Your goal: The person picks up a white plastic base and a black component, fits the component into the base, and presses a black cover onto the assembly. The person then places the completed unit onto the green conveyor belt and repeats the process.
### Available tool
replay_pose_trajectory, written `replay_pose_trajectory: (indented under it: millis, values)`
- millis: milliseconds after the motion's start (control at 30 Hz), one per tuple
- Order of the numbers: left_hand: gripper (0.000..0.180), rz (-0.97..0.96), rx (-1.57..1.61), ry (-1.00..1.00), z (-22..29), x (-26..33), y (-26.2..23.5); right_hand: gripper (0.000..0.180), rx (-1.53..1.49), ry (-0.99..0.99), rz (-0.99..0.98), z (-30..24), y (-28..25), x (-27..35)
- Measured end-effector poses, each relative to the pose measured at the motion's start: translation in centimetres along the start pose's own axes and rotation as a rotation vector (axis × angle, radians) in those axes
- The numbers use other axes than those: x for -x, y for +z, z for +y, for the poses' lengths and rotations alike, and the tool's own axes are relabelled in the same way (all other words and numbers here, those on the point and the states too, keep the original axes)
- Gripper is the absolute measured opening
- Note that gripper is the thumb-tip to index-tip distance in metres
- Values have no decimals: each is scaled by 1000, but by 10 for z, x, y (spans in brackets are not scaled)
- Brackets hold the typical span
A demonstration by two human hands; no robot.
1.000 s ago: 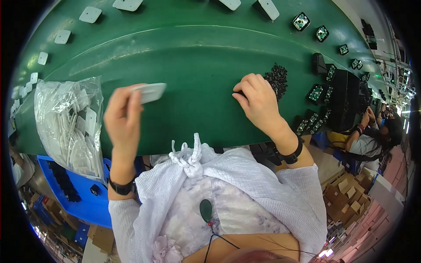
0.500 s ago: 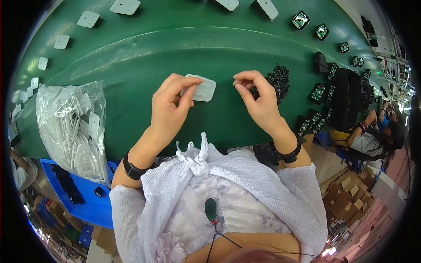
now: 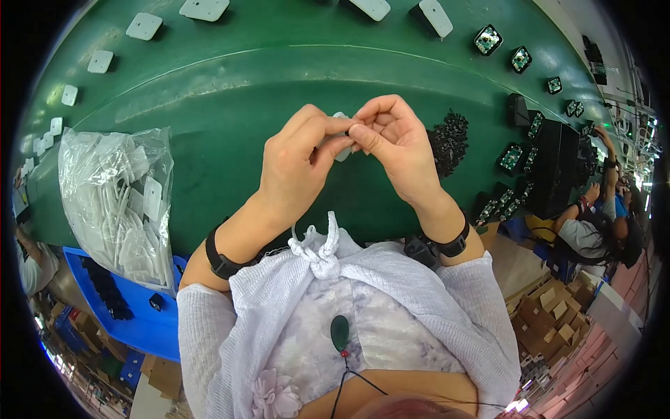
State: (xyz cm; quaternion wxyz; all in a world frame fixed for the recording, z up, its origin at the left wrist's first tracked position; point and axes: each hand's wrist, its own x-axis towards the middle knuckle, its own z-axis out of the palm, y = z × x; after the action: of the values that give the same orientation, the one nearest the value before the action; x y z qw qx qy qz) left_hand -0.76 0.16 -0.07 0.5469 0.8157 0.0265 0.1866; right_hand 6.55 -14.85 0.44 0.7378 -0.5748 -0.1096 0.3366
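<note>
My left hand and my right hand meet fingertip to fingertip over the green table. Between the pinched tips shows a speck of a small black part, too small to name further. A translucent white plastic cover sits at the left fingers, mostly hidden behind both hands; the left hand appears to hold it. Close to the right hand, on its outer side, lies a heap of small black parts. The fingers of both hands are closed.
A clear plastic bag full of white covers lies at left, over a blue tray. Black housings with green circuit boards stand at right near a black box. White covers line the far side. Another person sits at far right.
My left hand has moved right with the white cover, and my right hand has come left, so their fingertips now meet. A small black part now shows between them.
</note>
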Motion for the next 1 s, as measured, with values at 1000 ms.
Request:
replay_pose_trajectory:
  millis: [1000]
  values:
    - [14,-54,715,-535,-8,16,-12,8,743,-272,85,-2,18,8]
